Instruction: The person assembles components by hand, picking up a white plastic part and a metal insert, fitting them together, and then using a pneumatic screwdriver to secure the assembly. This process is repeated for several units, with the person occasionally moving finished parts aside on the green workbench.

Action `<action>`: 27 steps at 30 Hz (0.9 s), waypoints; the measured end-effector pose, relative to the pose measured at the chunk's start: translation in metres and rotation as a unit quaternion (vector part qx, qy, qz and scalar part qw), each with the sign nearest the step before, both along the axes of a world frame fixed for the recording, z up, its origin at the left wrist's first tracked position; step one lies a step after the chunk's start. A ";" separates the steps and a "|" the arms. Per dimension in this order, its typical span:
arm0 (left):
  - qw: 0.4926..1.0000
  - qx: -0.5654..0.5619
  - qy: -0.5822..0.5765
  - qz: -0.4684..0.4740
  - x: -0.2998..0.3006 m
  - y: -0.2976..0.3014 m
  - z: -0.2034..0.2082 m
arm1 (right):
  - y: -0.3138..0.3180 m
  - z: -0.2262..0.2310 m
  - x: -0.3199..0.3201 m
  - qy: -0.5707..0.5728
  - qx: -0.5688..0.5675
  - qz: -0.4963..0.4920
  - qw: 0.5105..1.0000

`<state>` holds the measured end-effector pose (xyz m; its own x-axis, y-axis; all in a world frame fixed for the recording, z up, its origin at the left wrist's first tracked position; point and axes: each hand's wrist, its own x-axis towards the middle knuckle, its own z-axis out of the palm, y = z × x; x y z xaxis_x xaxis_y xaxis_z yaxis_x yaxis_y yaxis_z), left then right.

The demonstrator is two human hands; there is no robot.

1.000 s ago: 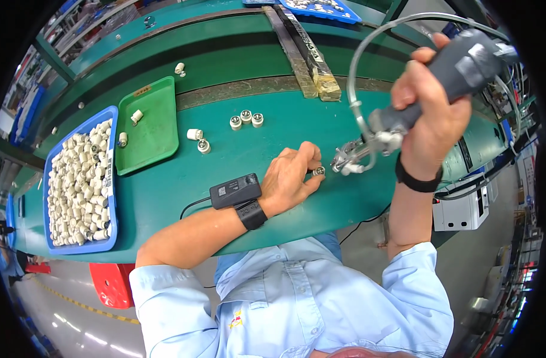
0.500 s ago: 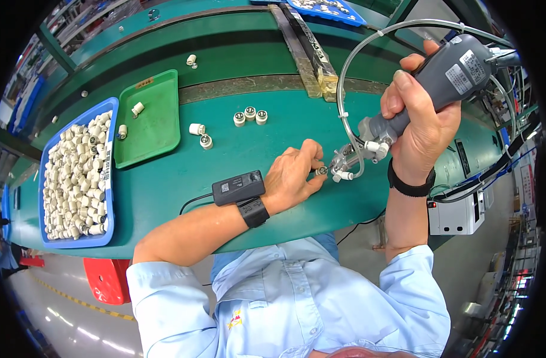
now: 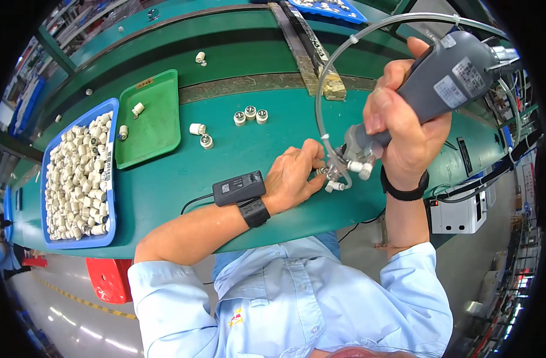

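Small white part [image 3: 322,171] sits pinched in the left hand [image 3: 294,179] fingertips, under the grey power screwdriver [image 3: 428,89] gripped by the right hand [image 3: 404,128]. Far left: blue bin [image 3: 46,179], green tray [image 3: 159,128], loose white fittings [image 3: 251,114].

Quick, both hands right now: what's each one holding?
Left hand: closed, pinching a small white part on the green table.
Right hand: closed around the grey power screwdriver, tip at that part.
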<state>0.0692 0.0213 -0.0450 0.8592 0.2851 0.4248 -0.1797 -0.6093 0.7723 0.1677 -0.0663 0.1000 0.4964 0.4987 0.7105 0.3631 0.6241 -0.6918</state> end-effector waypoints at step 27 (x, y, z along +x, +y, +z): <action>0.889 0.422 -0.043 0.170 0.016 0.106 0.038 | -0.082 0.041 0.117 -0.017 -0.011 -0.179 0.984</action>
<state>0.0852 0.1275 -0.0070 0.7383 0.0715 0.6707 0.0903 -0.9959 0.0068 0.2851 -0.1485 0.1413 0.6192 0.3108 0.7211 0.5803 0.4375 -0.6869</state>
